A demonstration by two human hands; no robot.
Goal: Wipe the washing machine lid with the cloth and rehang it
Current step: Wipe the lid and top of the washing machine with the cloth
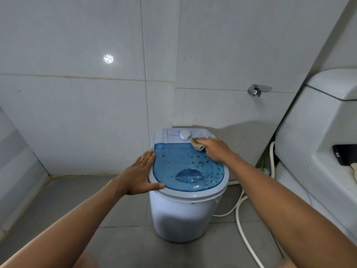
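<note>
A small white washing machine (183, 213) stands on the floor in the room's corner. Its translucent blue lid (181, 163) is speckled with dark green bits and droplets. A white dial (185, 135) sits on the control panel behind the lid. My right hand (214, 149) presses a crumpled beige cloth (197, 145) onto the lid's far right corner, next to the panel. My left hand (140, 174) lies flat with fingers spread on the machine's left rim, thumb on the front edge.
A white toilet tank (318, 142) fills the right side, with a black phone (345, 154) lying on it. A chrome wall tap (254, 90) sticks out above. White hoses (243, 225) run across the grey tile floor to the right of the machine.
</note>
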